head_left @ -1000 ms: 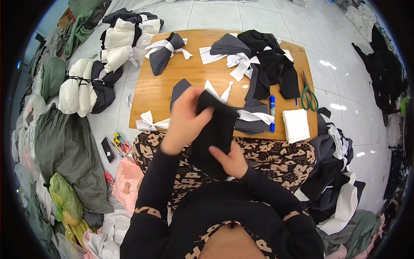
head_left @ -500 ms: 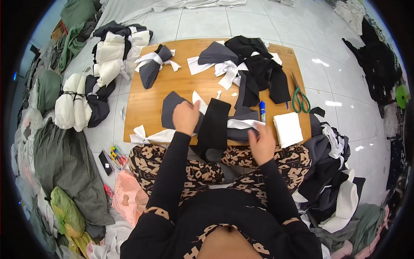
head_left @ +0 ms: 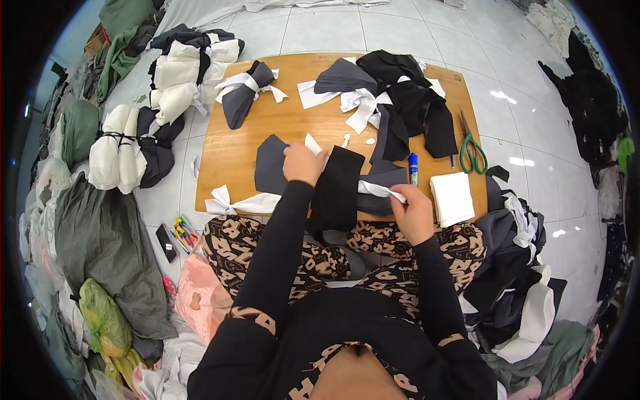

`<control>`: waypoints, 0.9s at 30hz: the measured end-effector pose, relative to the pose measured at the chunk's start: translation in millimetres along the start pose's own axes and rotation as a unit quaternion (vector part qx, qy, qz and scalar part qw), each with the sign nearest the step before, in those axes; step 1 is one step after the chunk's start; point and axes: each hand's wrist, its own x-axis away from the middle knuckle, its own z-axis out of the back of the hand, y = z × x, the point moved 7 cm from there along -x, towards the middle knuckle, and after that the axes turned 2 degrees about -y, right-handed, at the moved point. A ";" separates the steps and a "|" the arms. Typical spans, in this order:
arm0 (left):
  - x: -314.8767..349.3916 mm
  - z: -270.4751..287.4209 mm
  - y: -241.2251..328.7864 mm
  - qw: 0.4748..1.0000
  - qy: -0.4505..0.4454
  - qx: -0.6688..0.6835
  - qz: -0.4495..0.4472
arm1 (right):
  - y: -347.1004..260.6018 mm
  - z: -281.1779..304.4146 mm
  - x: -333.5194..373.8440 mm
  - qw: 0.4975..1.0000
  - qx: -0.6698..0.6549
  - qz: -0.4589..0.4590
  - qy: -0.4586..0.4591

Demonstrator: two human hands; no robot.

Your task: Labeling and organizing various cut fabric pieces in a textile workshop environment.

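Head view: right fingers (head_left: pixel 401 197) pinch a white strip (head_left: pixel 373 189)

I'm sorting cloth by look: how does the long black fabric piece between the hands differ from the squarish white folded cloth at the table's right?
The black fabric piece is long; the white folded cloth is squarish. The black fabric piece slants between the left hand and right hand; the white folded cloth lies right of both hands. Both lie at the near edge of the wooden table.
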 end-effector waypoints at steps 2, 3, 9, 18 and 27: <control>-12.0 -9.5 1.8 0.996 -0.091 0.003 0.016 | -22.3 -3.0 -7.5 0.998 -0.062 -0.012 -0.016; -14.8 -8.9 1.7 0.998 -0.040 0.035 -0.013 | -23.3 -2.6 -9.4 0.998 -0.063 0.002 0.005; 45.0 -37.7 -49.2 0.554 -0.141 0.774 0.274 | -28.3 -8.9 -16.5 0.984 -0.152 0.077 -0.059; 109.3 23.8 -37.0 0.773 -0.045 0.631 0.052 | -8.0 -132.1 -43.7 0.960 -0.158 -0.027 -0.229; 108.6 95.3 21.4 0.878 0.125 0.211 -0.410 | -44.4 -61.7 -58.0 0.988 -0.140 -0.024 -0.051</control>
